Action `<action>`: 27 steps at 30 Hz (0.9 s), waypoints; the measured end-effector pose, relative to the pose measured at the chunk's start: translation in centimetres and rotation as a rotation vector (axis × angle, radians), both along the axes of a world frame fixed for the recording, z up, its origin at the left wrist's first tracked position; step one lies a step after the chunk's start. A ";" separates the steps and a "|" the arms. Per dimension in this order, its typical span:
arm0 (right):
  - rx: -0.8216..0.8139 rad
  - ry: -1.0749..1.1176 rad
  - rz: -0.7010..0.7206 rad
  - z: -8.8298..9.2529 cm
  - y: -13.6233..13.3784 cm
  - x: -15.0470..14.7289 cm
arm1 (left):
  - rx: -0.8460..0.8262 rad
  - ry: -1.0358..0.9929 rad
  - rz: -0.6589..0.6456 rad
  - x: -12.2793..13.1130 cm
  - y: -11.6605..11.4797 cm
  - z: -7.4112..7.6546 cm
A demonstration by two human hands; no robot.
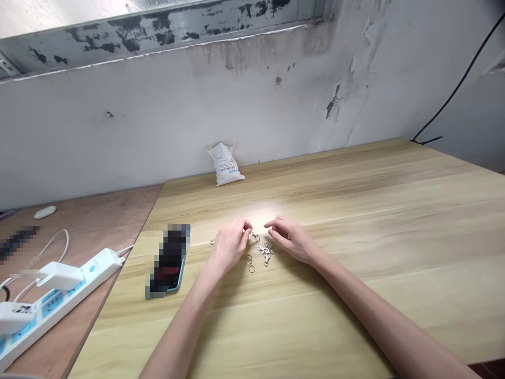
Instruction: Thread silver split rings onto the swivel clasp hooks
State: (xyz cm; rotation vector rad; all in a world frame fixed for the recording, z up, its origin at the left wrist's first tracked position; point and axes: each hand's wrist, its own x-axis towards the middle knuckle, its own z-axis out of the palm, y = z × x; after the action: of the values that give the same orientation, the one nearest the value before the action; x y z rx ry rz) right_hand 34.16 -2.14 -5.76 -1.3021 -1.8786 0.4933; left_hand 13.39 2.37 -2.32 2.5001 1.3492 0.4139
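My left hand (230, 246) and my right hand (290, 239) hover close together over a pale wood-grain table (355, 237), fingertips nearly meeting. Small silver metal rings (249, 261) and a tangle of silver clasps (265, 253) lie just below the fingertips. One small metal piece (254, 236) sits right by my left fingertips, and I cannot tell whether they hold it. Another ring (213, 241) lies left of my left hand. My right fingers are curved, with nothing visible in them. Part of the small metal pile may be hidden under my hands.
A phone (169, 260) in a light blue case, its screen blurred out, lies left of my hands. A white sachet (224, 164) leans against the wall. On a lower reddish-brown board at left sit a white power strip (59, 295) with plugs and a white mouse (45, 212).
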 end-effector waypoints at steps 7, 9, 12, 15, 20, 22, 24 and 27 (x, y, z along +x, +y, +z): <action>0.021 0.049 0.112 0.9 -1.1 -1.9 | -0.019 -0.429 -0.187 -0.8 -1.7 0.3; -0.001 0.100 0.165 1.4 -1.5 -2.3 | -0.126 -0.558 -0.222 -0.8 -2.2 0.7; -0.072 0.233 0.251 1.7 -1.8 -2.6 | -0.204 -0.627 -0.214 -0.7 -2.9 1.0; -0.220 0.394 0.290 1.5 -1.9 -2.7 | -0.165 -0.644 -0.204 -0.8 -3.2 0.9; -0.356 0.537 0.285 1.1 -1.8 -2.7 | -0.088 -0.668 -0.236 -0.9 -3.0 0.5; -0.305 0.485 0.244 1.2 -1.9 -2.8 | -0.087 -0.677 -0.219 -1.0 -3.0 0.5; -0.242 0.409 0.205 1.3 -1.9 -2.8 | -0.096 -0.675 -0.188 -1.1 -2.9 0.7; -0.142 0.277 0.162 1.3 -2.1 -2.9 | -0.081 -0.621 -0.190 -1.3 -2.8 0.8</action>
State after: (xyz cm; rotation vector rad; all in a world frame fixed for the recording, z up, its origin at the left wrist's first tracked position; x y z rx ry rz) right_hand 31.23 -4.23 -4.49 -1.1098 -1.7470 0.8611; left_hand 12.12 -0.44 -1.55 2.1364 0.8552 0.9665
